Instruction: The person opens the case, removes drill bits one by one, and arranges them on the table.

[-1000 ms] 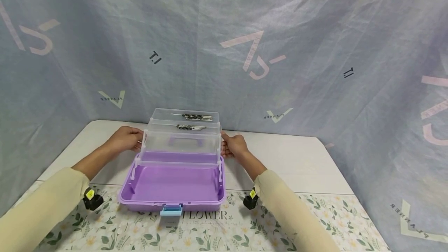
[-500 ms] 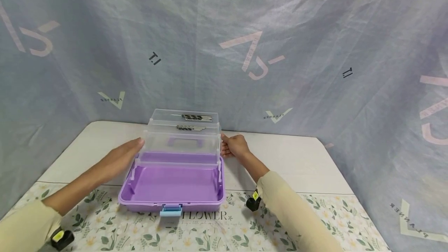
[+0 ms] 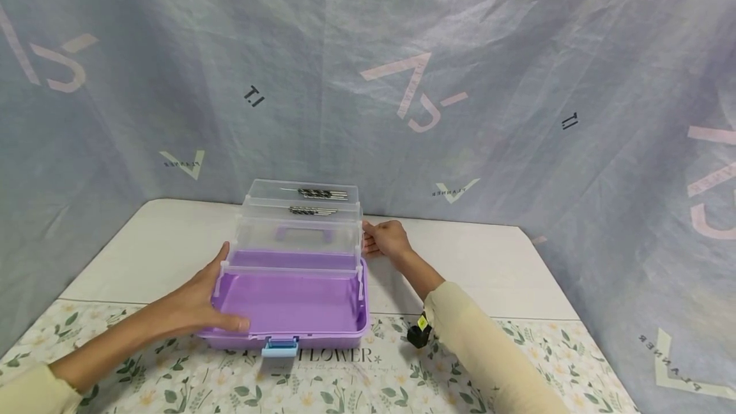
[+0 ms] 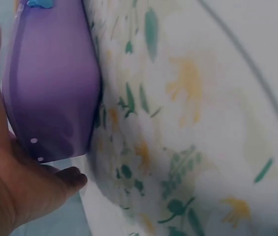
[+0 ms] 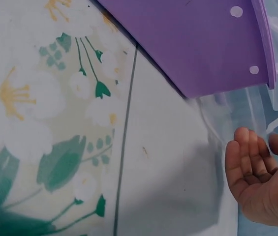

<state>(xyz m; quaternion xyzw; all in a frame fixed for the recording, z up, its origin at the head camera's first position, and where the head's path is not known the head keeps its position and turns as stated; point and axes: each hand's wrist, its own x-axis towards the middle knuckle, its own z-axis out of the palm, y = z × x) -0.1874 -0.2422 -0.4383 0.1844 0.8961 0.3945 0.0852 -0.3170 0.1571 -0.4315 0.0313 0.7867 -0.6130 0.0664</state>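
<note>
A purple plastic toolbox (image 3: 287, 302) stands unfolded, its pale blue latch (image 3: 280, 347) at the front and its base tray bare. Clear stepped trays (image 3: 299, 260) rise at its back, with drill bits (image 3: 323, 194) in the upper ones. My left hand (image 3: 186, 305) is spread round the box's front left corner, thumb along the front rim, other fingers by the left side. Beside the trays' right end is my right hand (image 3: 391, 239); in the right wrist view its loosely bent fingers (image 5: 244, 155) lie close to a clear plastic part (image 5: 247, 110) behind the box.
A flowered mat (image 3: 322, 388) with printed lettering covers the front of the white table (image 3: 460, 260). Behind and at both sides hangs a grey-blue printed cloth (image 3: 322, 50). A black wrist camera (image 3: 419, 332) sits below my right sleeve.
My left hand has left the side of the upper trays and come forward and down to the toolbox's front left corner. The right hand stays almost where it was; the box has not moved.
</note>
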